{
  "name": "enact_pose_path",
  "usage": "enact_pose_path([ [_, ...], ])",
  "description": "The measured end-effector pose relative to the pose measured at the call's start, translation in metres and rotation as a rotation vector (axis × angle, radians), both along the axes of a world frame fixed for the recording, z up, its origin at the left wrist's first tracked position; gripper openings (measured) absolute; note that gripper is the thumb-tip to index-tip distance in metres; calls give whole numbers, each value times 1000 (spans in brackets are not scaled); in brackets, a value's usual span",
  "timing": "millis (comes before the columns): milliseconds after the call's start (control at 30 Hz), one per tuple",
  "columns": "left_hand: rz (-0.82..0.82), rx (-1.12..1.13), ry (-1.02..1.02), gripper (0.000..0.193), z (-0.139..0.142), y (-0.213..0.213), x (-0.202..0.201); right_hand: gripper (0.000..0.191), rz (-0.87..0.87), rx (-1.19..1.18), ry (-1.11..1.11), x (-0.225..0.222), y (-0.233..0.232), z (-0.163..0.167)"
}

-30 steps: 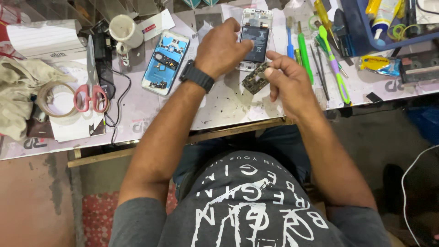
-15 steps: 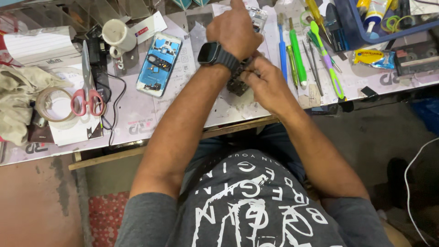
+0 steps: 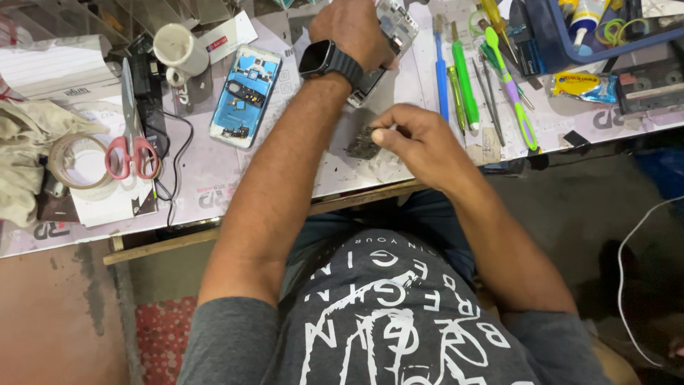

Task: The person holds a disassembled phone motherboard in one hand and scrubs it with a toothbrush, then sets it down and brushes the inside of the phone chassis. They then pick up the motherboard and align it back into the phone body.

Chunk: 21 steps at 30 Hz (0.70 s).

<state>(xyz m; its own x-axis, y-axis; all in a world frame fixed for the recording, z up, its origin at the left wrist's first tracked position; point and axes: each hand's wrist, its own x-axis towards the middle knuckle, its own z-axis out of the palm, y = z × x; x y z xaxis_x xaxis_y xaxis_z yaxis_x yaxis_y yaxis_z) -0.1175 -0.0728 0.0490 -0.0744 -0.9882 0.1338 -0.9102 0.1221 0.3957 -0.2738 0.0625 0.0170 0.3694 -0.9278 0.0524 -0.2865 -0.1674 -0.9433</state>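
My left hand (image 3: 354, 28), with a dark watch on its wrist, rests on an opened phone body (image 3: 388, 36) at the far middle of the table and holds it down. My right hand (image 3: 420, 142) is nearer the front edge, its fingertips pinched on a small dark circuit part (image 3: 363, 146) that lies on the white mat. A second opened phone with a blue inner frame (image 3: 246, 96) lies to the left of my left forearm, untouched.
Green, blue and purple screwdrivers and tweezers (image 3: 491, 78) lie right of my hands. A blue tray (image 3: 570, 28) holds tubes at far right. Pink-handled scissors (image 3: 132, 121), a tape roll (image 3: 82, 160), a cloth (image 3: 21, 164), a white cup (image 3: 178, 46) and black cables lie at left.
My left hand has reached farther across the table with the phone body. My right hand has drawn back toward the front edge with the small dark part. The camera has shifted.
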Motion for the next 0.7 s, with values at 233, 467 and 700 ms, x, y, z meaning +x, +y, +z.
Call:
enact_pose_path([
  [233, -135, 56, 120, 46, -7, -8, 24, 23, -103, 93, -3, -12, -1, 6],
  [467, -305, 279, 224, 36, -11, 1, 46, 22, -199, -312, 316, -3, -4, 8],
  [700, -171, 240, 99, 39, -10, 30, 66, 15, -483, -614, 560, -71, -13, 15],
])
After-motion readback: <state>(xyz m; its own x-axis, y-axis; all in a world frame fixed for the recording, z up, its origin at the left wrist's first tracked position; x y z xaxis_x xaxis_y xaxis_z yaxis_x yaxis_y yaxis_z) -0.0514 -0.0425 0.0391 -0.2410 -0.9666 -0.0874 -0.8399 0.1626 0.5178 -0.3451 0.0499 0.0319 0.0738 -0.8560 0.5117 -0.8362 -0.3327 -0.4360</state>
